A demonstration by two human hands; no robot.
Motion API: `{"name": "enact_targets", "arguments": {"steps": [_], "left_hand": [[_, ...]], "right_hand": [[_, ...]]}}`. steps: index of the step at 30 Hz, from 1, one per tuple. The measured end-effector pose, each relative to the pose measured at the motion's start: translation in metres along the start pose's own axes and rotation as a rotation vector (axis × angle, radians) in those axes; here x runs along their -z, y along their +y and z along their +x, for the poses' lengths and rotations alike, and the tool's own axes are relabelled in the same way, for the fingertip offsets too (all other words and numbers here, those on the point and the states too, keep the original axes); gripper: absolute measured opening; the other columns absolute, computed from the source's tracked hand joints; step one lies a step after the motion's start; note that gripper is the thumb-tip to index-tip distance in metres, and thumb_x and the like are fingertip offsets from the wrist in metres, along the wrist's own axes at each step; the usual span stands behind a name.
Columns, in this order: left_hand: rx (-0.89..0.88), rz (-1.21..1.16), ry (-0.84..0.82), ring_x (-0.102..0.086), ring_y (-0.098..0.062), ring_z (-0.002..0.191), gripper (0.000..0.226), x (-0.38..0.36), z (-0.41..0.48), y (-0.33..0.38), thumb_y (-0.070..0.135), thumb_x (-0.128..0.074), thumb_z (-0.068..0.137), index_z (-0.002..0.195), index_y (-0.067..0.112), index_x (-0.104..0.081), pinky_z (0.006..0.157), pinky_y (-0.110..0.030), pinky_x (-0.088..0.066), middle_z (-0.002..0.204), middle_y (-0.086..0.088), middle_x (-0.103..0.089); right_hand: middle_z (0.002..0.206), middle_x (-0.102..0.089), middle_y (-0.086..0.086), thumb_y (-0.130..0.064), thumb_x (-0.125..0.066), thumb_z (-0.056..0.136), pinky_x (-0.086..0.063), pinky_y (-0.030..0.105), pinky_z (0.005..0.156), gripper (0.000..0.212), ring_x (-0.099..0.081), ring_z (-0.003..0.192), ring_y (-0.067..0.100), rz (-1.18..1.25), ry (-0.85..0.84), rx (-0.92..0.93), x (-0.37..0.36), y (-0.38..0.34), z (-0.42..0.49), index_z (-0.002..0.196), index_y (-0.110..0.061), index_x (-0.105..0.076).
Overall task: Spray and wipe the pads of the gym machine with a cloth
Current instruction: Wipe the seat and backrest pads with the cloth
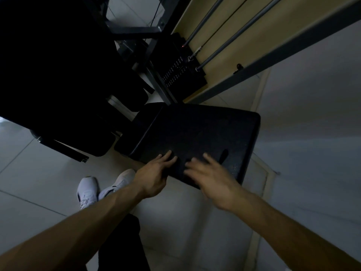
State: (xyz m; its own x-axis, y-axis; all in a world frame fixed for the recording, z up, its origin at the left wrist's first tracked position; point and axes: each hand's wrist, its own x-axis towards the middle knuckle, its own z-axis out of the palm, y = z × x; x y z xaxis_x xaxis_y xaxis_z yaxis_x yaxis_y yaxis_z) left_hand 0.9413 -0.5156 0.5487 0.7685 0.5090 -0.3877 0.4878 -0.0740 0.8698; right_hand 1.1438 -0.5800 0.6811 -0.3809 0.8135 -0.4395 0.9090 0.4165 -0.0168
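**A:** Where is the pad, and what are the hands doing?

**B:** The pad (195, 133) is a black slab right in front of the person. Both hands are at its near edge. The left hand (156, 173) lies flat at the near left corner with straight fingers and grips nothing. The right hand (209, 173) is blurred. It hovers or rests just beside the left, with its fingers spread wide and nothing visibly held.

**A:** Why flat like that?

**B:** My guess is that flat palms suit pressing or sweeping across the vinyl. It could also be bracing the pad. I see no cloth. If a dark one lies under the fingers, the gloom hides it.

**A:** Is there a spray bottle, and anything in it?

**B:** No bottle or other container shows, so I can't report any contents. I can't tell whether the pad is wet.

**A:** What else is there?

**B:** There is a dark slot (223, 155) in the pad, just right of the right hand. A weight stack (181, 73) stands beyond the far edge. White shoes (88, 189) are on the floor (39, 173), off the near left corner.
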Motion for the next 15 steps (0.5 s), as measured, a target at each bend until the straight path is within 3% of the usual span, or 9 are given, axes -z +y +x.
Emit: {"name": "enact_targets", "arguments": {"steps": [2, 4, 6, 8, 10, 12, 15], "left_hand": [[0.023, 0.008, -0.025, -0.006, -0.021, 0.158, 0.071, 0.002, 0.001, 0.003, 0.005, -0.043, 0.102, 0.162, 0.036, -0.02, 0.127, -0.037, -0.019, 0.171, 0.01, -0.003], [0.031, 0.022, -0.039, -0.006, -0.022, 0.158, 0.072, 0.002, 0.001, 0.004, 0.006, -0.045, 0.101, 0.162, 0.035, -0.02, 0.127, -0.038, -0.02, 0.171, 0.008, -0.002], [0.039, 0.024, -0.043, -0.005, -0.023, 0.158, 0.072, 0.002, 0.001, 0.004, 0.007, -0.046, 0.102, 0.162, 0.036, -0.019, 0.127, -0.041, -0.023, 0.171, 0.009, -0.001], [0.053, 0.031, -0.047, -0.005, -0.023, 0.158, 0.072, 0.001, 0.0, 0.006, 0.01, -0.046, 0.102, 0.162, 0.036, -0.018, 0.126, -0.043, -0.025, 0.171, 0.009, 0.0], [0.066, 0.035, -0.054, -0.005, -0.023, 0.158, 0.071, 0.003, -0.002, 0.008, 0.011, -0.046, 0.103, 0.163, 0.036, -0.017, 0.126, -0.043, -0.024, 0.171, 0.009, 0.0], [0.081, 0.037, -0.066, -0.007, -0.023, 0.158, 0.069, 0.006, -0.001, 0.012, 0.012, -0.045, 0.103, 0.163, 0.035, -0.019, 0.127, -0.043, -0.022, 0.171, 0.009, -0.001], [0.104, 0.032, -0.052, -0.014, -0.025, 0.157, 0.068, 0.012, 0.004, 0.025, 0.011, -0.046, 0.101, 0.162, 0.03, -0.024, 0.127, -0.042, -0.022, 0.172, 0.004, -0.005]], "right_hand": [[0.146, -0.059, 0.003, -0.008, -0.079, 0.083, -0.018, 0.05, 0.123, 0.053, -0.049, 0.142, 0.022, 0.091, -0.057, 0.14, 0.01, -0.005, -0.025, 0.133, -0.021, -0.066], [0.148, -0.058, 0.002, -0.006, -0.074, 0.089, -0.02, 0.053, 0.124, 0.05, -0.048, 0.143, 0.02, 0.092, -0.043, 0.125, 0.019, 0.013, -0.031, 0.135, -0.021, -0.065], [0.144, -0.062, 0.006, 0.0, -0.075, 0.085, -0.024, 0.059, 0.122, 0.051, -0.056, 0.137, 0.025, 0.033, 0.078, -0.054, 0.025, 0.046, -0.019, 0.132, -0.016, -0.068], [0.149, -0.057, 0.009, 0.0, -0.067, 0.092, -0.017, 0.059, 0.125, 0.049, -0.051, 0.142, 0.027, 0.019, 0.128, -0.309, 0.032, 0.075, 0.001, 0.138, -0.014, -0.063], [0.152, -0.054, 0.01, 0.0, -0.062, 0.095, -0.013, 0.057, 0.127, 0.048, -0.046, 0.145, 0.029, 0.02, 0.144, -0.427, 0.03, 0.078, 0.014, 0.141, -0.012, -0.06], [0.143, -0.061, 0.012, 0.005, -0.074, 0.083, -0.022, 0.057, 0.124, 0.053, -0.054, 0.137, 0.033, -0.014, 0.16, -0.333, 0.021, 0.055, 0.006, 0.133, -0.01, -0.066], [0.136, -0.067, 0.007, -0.002, -0.087, 0.072, -0.031, 0.056, 0.117, 0.058, -0.06, 0.131, 0.026, -0.013, 0.113, -0.037, 0.014, 0.008, -0.037, 0.127, -0.015, -0.071]]}}
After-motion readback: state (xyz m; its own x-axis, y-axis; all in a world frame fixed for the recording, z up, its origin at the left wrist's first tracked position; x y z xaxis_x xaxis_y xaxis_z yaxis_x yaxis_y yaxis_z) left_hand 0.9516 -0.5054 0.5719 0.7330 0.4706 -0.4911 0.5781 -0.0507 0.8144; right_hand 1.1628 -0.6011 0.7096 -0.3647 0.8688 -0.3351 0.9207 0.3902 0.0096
